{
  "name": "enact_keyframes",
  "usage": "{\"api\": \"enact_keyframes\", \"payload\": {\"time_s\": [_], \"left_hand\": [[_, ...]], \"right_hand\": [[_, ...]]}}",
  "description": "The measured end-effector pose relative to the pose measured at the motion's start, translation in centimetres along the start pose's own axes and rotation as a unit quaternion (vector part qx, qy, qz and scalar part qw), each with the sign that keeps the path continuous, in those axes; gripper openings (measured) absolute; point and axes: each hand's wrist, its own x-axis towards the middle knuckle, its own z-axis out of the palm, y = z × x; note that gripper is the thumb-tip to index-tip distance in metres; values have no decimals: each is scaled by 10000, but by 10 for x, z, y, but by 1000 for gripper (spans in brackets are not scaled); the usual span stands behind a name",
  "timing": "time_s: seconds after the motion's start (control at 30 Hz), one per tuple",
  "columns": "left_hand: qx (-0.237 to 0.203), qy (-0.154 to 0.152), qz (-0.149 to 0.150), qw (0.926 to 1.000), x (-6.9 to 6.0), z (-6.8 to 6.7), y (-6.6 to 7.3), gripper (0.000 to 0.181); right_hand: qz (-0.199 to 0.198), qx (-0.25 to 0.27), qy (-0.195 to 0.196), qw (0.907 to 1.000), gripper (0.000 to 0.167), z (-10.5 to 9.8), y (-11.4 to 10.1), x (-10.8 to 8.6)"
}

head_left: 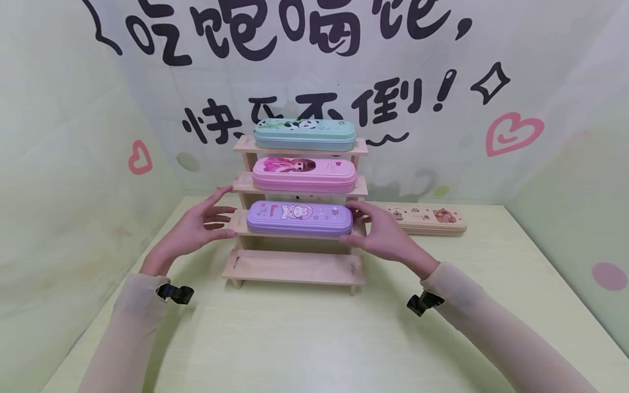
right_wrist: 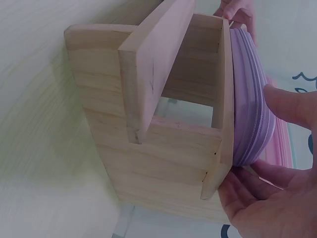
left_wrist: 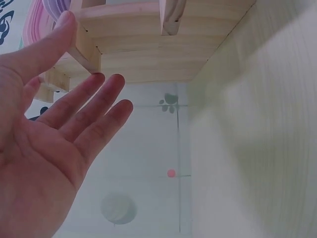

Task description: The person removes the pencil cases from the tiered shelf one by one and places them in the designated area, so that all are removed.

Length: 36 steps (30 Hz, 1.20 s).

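Observation:
A purple pencil case (head_left: 300,218) with a cartoon print lies on the third step down of a wooden stepped stand (head_left: 295,267). My right hand (head_left: 380,232) holds the case's right end, with thumb and curled fingers around that end in the right wrist view. At the stand's left side is my left hand (head_left: 199,224), its fingers spread and fairly straight. In the left wrist view, its thumb lies by the step's end and the purple case. A pink pencil case (head_left: 304,174) and a mint-green panda pencil case (head_left: 304,134) rest on the two steps above.
A beige pencil case (head_left: 432,218) with bear prints lies on the table (head_left: 314,344) behind and right of the stand, partly hidden by my right hand. The lowest step holds nothing. A printed backdrop (head_left: 442,153) rises behind, and pale walls flank both sides.

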Motion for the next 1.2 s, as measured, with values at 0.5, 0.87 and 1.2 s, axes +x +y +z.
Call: {"api": "enact_keyframes", "payload": {"time_s": [0.5, 0.87, 1.2], "left_hand": [[-430, -381, 364, 9977, -3, -5, -8, 100], [-581, -512, 346, 9964, -3, -5, -10, 99], [-522, -489, 264, 9971, 1, -5, -10, 102]], "right_hand": [[-69, 78, -118, 9999, 79, 2, -5, 11], [-303, 108, -71, 9995, 73, 1, -3, 10], [-174, 124, -193, 9996, 76, -5, 2, 6]]}}
